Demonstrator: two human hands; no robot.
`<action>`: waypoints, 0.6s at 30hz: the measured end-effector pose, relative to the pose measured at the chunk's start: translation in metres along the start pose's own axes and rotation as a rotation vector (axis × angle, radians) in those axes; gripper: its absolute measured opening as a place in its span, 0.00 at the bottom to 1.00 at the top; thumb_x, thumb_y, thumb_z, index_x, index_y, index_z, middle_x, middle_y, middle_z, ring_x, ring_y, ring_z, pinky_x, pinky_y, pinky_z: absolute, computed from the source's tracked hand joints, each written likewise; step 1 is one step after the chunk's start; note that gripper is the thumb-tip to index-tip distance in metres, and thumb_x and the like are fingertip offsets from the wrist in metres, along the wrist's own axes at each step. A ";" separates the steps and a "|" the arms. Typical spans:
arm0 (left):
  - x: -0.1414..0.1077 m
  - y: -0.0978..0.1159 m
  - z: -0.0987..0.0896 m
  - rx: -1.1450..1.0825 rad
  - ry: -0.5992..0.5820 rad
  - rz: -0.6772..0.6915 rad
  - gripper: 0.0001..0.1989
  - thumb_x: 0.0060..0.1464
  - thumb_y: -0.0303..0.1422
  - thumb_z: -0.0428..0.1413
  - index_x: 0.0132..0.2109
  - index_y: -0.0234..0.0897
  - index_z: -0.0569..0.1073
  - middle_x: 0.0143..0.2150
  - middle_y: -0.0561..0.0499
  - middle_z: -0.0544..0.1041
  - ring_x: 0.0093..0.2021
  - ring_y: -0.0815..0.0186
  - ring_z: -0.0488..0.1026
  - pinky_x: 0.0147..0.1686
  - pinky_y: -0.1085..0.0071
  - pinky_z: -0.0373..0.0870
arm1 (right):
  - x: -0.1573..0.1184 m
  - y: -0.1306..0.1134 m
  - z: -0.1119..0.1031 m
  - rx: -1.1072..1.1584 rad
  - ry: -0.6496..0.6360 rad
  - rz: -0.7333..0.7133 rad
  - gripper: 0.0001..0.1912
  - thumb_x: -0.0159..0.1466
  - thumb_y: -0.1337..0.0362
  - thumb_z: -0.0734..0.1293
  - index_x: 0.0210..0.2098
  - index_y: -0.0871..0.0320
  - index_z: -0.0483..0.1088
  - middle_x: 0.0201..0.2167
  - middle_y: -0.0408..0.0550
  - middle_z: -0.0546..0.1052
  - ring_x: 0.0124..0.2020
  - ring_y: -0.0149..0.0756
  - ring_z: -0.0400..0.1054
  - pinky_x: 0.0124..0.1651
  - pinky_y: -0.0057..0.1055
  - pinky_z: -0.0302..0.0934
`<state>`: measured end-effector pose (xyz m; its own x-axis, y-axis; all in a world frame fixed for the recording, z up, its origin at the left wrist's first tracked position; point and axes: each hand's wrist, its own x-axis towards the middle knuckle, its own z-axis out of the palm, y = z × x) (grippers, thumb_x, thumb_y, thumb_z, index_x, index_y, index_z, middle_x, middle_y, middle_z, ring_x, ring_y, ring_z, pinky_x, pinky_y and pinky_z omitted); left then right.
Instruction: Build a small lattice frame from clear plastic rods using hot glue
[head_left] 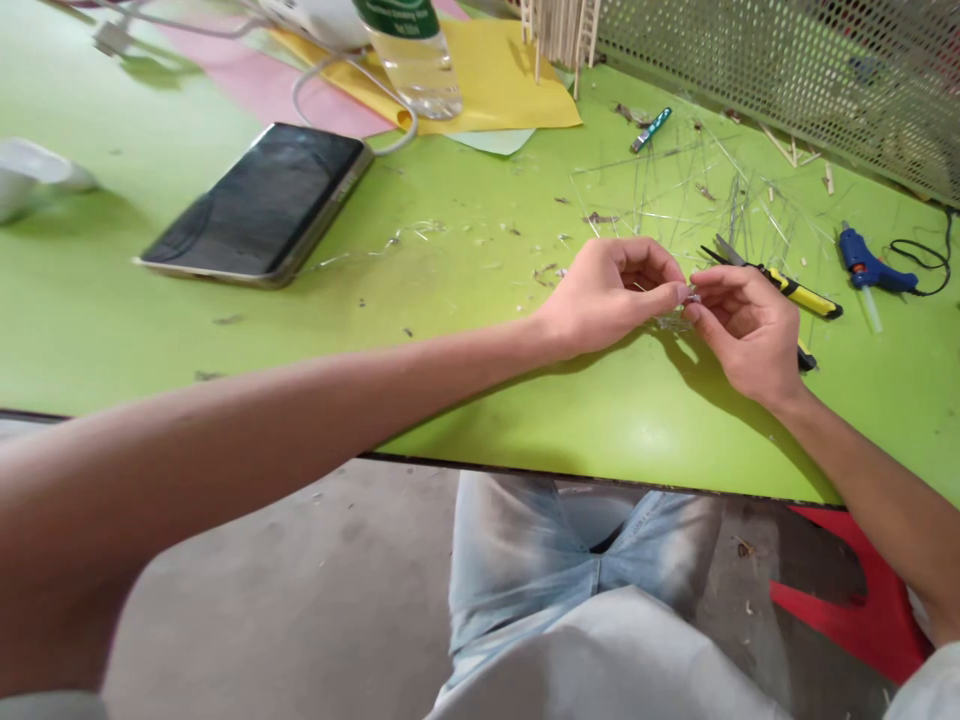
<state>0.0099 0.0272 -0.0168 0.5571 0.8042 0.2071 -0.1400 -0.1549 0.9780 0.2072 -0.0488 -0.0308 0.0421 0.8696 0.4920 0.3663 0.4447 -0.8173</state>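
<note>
Over the green table (pixel 450 390), my left hand (pixel 604 295) and my right hand (pixel 750 325) meet fingertip to fingertip. Between them is a small silvery piece of thin wire (pixel 691 297), pinched by the thumb and fingers of both hands. Its exact shape is too small to make out. More fine clear or silvery strands (pixel 667 323) show just under the fingers. Yellow-and-black pliers (pixel 806 295) lie behind my right hand, which covers part of them; their dark jaws point left. Loose thin wires (pixel 735 205) are scattered beyond both hands.
A blue glue gun (pixel 870 262) lies at right, a teal lighter-like item (pixel 651 130) farther back. A phone (pixel 262 200), a bottle (pixel 420 75), yellow paper (pixel 510 75) and a white cable (pixel 300 95) are at left and back. A perforated metal panel (pixel 787 100) borders the back right.
</note>
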 end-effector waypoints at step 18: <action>0.016 -0.001 -0.020 -0.040 -0.140 -0.136 0.03 0.52 0.28 0.71 0.30 0.36 0.86 0.29 0.47 0.85 0.31 0.57 0.87 0.39 0.56 0.91 | -0.004 0.001 -0.001 -0.043 -0.035 -0.026 0.22 0.68 0.43 0.83 0.51 0.48 0.80 0.46 0.45 0.86 0.44 0.38 0.84 0.52 0.37 0.85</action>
<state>0.0030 0.0516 -0.0150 0.6808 0.7284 0.0775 -0.0866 -0.0250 0.9959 0.2079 -0.0518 -0.0330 0.0002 0.8653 0.5013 0.4063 0.4580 -0.7907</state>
